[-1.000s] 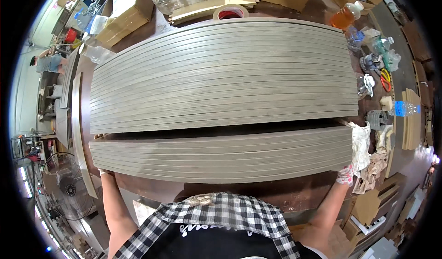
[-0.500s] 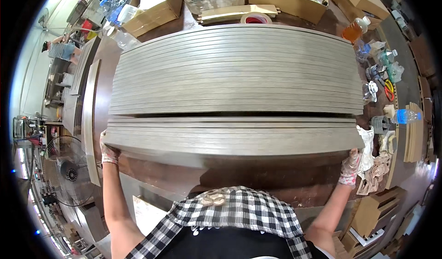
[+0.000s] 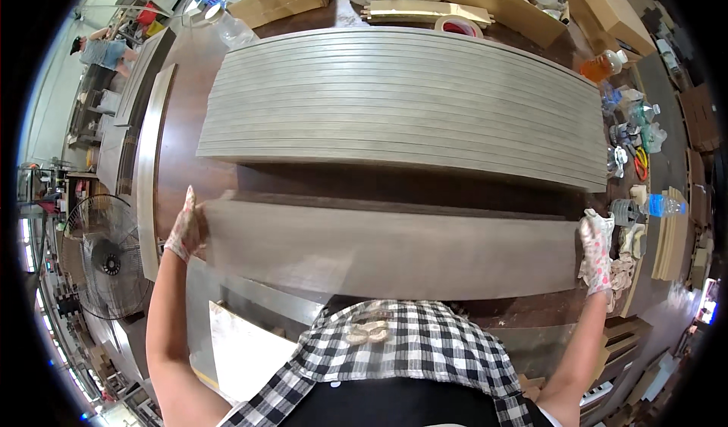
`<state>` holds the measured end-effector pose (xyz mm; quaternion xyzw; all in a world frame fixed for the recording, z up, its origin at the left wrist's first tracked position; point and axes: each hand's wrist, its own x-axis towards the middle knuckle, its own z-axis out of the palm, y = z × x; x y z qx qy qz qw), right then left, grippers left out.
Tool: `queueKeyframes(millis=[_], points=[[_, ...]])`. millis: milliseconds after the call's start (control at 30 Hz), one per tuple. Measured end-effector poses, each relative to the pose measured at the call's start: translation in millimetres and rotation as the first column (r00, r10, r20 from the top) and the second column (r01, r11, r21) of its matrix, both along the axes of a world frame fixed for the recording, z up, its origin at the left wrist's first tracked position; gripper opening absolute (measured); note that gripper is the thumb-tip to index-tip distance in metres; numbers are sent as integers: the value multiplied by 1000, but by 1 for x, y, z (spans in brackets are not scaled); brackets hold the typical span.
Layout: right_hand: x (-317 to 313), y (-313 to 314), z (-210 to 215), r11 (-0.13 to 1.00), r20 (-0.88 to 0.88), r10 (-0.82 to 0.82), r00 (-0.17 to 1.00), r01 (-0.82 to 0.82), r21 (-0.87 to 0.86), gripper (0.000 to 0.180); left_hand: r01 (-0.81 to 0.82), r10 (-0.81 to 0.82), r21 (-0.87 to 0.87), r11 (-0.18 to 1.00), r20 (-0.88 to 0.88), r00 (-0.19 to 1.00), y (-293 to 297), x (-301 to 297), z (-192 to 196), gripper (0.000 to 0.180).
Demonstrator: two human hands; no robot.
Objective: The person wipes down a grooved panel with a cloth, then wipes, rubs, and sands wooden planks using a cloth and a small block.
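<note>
A long grey board (image 3: 387, 249), slightly blurred, lies across my front with its broad face up; the edges of further boards show just behind it. My left hand (image 3: 184, 228), in a patterned glove, presses against the left end with its fingers pointing away from me. At the right end my right hand (image 3: 597, 251), gloved in white with pink spots, is pressed in the same way. Between them the hands hold the boards; the fingertips against the ends are partly hidden. Beyond a gap of dark tabletop, a larger row of grey boards (image 3: 402, 105) stands edge-up.
On the brown table (image 3: 178, 154), a tape roll (image 3: 458, 26) and open cartons (image 3: 504, 6) sit at the back. Bottles, including an orange one (image 3: 599, 67), and cloths (image 3: 622, 268) line the right side. A long pale strip (image 3: 154, 173) and a fan (image 3: 110, 256) are at the left.
The near boards have come toward me, away from the far row, and tipped so a broad face shows. The gap has widened. Both hands moved along with them, and the view shifted.
</note>
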<state>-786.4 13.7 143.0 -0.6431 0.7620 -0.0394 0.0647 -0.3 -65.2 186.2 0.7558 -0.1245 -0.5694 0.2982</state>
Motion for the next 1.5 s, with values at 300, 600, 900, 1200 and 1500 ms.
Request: queueKeyframes(millis=[300,600,900,1200,1500], points=[[-1,-58,-2,967,808,-50,586,232,-108,69,475,-319,-469,744,375,870,-42,16,-4,81],[-11,-41,-29,971,639,-60,767,194,-142,56,347,-196,-521,780,323,926,-44,0,-17,69],[-168,8,-124,987,53,-57,997,64,-147,80,590,-351,-456,667,506,788,-44,-9,-7,87],[-173,15,-146,995,-243,92,966,-96,-6,73,38,-168,-728,684,-106,980,-40,35,-44,51],[-206,40,-154,973,193,-186,963,208,-100,61,-256,101,-658,708,-264,959,-70,1,-50,50]])
